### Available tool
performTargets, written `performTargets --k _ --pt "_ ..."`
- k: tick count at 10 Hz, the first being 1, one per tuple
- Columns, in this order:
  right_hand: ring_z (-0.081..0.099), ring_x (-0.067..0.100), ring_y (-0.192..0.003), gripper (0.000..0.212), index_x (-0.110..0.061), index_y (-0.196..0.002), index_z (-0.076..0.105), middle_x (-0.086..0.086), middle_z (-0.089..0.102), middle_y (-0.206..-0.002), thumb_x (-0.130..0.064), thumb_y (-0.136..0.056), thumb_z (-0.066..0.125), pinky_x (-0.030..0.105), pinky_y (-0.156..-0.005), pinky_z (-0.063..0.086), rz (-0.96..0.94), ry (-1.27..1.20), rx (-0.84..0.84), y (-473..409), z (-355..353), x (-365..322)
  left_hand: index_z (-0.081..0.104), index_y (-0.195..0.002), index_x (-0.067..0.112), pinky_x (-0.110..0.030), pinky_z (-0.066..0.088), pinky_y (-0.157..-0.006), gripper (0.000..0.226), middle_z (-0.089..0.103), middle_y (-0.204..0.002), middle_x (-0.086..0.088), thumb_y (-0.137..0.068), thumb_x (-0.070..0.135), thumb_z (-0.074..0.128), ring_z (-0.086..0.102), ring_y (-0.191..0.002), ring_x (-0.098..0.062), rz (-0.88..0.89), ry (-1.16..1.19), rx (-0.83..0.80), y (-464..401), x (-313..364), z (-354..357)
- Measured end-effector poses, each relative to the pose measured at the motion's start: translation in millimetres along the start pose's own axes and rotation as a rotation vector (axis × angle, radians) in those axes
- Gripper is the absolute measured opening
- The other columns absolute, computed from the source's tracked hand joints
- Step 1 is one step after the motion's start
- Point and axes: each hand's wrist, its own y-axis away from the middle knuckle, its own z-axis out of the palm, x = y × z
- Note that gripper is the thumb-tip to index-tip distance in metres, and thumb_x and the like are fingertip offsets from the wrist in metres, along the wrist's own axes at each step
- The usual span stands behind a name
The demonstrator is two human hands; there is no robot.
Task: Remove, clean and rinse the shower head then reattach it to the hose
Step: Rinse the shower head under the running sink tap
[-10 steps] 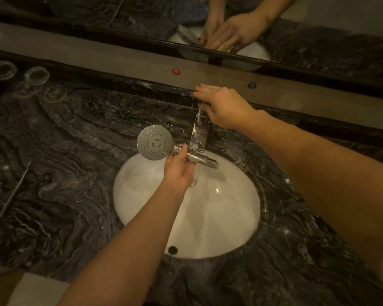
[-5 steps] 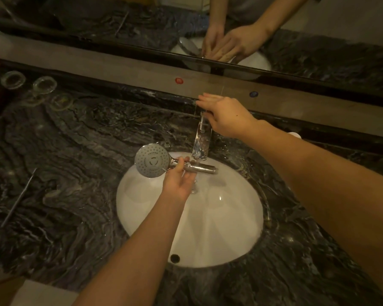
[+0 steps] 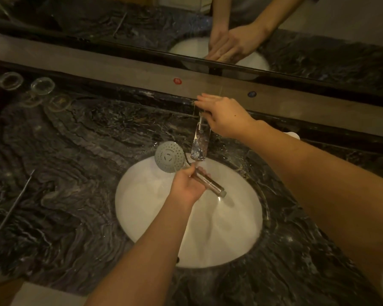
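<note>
Left hand: left hand (image 3: 187, 187) comes up over the near side of the sink basin (image 3: 142, 217) and grasps the chrome handle of the shower head (image 3: 169, 156), fingers curled round it just behind the head.
Right hand: right hand (image 3: 224, 117) lies on top of the faucet (image 3: 200, 142) at the far edge of the basin, fingers stretched out flat and pointing left; whether the thumb grips anything beneath cannot be told.
Shower head: held above the far part of the basin, just left of the faucet spout, its round perforated face turned up toward the camera; the handle slopes down and to the right over the bowl, free end unattached.
Faucet: chrome spout reaching from the back ledge out over the basin's far rim, its tip just beside the shower head's neck.
Sink basin: white, round, sunk into the dark marbled countertop (image 3: 64, 195).
Left of the basin: a thin metal rod (image 3: 17, 198) lies on the countertop, well apart from the bowl; clear glass dishes (image 3: 42, 85) stand at the far left corner.
Behind the basin: a ledge with a red dot (image 3: 177, 80) and a blue dot (image 3: 251, 94), and above it a mirror (image 3: 97, 23) reflecting both hands.
</note>
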Motion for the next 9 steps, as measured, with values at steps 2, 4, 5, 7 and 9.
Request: performTargets --k 2,4,5,7,9 --pt "0.031 0.016 -0.147 0.046 -0.020 -0.147 0.047 0.000 0.040 -0.157 -0.020 -0.101 0.047 0.041 -0.115 0.031 0.000 0.005 0.008 0 0 -1 0.041 -0.060 0.018 -0.022 0.035 -0.044 0.026 0.036 -0.052 0.003 -0.082 0.017 0.055 0.035 -0.041 -0.015 -0.046 -0.135 0.052 9 -5 -13" --pt "0.029 0.014 -0.148 0.046 -0.022 -0.148 0.046 -0.002 0.039 -0.157 -0.021 -0.102 0.046 0.040 -0.115 0.031 0.015 0.010 0.003 -1 0 -1 0.035 -0.067 0.021 -0.019 0.029 -0.029 0.044 0.032 -0.047 0.006 -0.091 0.034 0.070 0.033 -0.031 -0.007 -0.216 -0.283 -0.004 11 -13 -31" --pt "0.029 0.014 -0.148 0.046 -0.021 -0.148 0.046 -0.002 0.038 -0.157 -0.021 -0.102 0.046 0.039 -0.115 0.030 0.012 0.011 0.001 0 1 -1 0.033 -0.067 0.024 -0.019 0.026 -0.028 0.050 0.030 -0.045 0.007 -0.080 0.045 0.077 0.031 -0.030 -0.005 -0.251 -0.412 -0.103 14 -12 -33" --pt "0.030 0.016 -0.147 0.046 -0.020 -0.147 0.047 0.000 0.040 -0.157 -0.021 -0.101 0.046 0.041 -0.117 0.031 0.004 -0.002 -0.006 -1 0 1 0.037 -0.065 0.020 -0.017 0.018 -0.029 0.044 0.031 -0.039 0.007 -0.093 0.036 0.067 0.029 -0.026 -0.005 -0.323 -0.606 -0.328 19 -9 -33" --pt "0.030 0.016 -0.147 0.046 -0.020 -0.147 0.047 0.000 0.039 -0.157 -0.020 -0.101 0.046 0.042 -0.116 0.031 0.006 -0.008 -0.008 -1 0 0 0.040 -0.056 0.019 -0.019 0.016 -0.032 0.043 0.030 -0.038 0.007 -0.094 0.020 0.061 0.027 -0.027 -0.006 -0.278 -0.624 -0.287 16 -9 -30"
